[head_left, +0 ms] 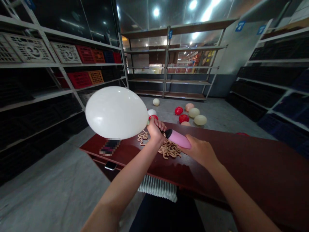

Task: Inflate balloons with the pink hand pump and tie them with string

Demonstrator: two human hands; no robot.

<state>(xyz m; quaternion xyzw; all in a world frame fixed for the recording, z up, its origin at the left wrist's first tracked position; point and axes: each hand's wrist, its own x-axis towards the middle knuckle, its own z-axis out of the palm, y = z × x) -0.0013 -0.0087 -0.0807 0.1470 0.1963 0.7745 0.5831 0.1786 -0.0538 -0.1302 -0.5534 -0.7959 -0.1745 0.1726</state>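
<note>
A large inflated white balloon [117, 112] stretches out to the left above the table. My left hand [155, 130] is closed around its neck, beside the black tip of a pink balloon pump [180, 139]. The fingers hide the spot where neck and tip come together. Wrapped round the pump's rear end is my right hand [200, 149]. Beneath both hands, a heap of tan, curly, worm-like pieces [170, 149] lies on the dark red table [241, 154].
A blurred dark flat item [110, 147] lies on the table's left part, with a phone [110, 165] on a ledge below. Red, white and pale balloons [193, 112] rest on the floor beyond. Shelves with crates [83, 79] line the left; a metal rack [166, 64] stands behind.
</note>
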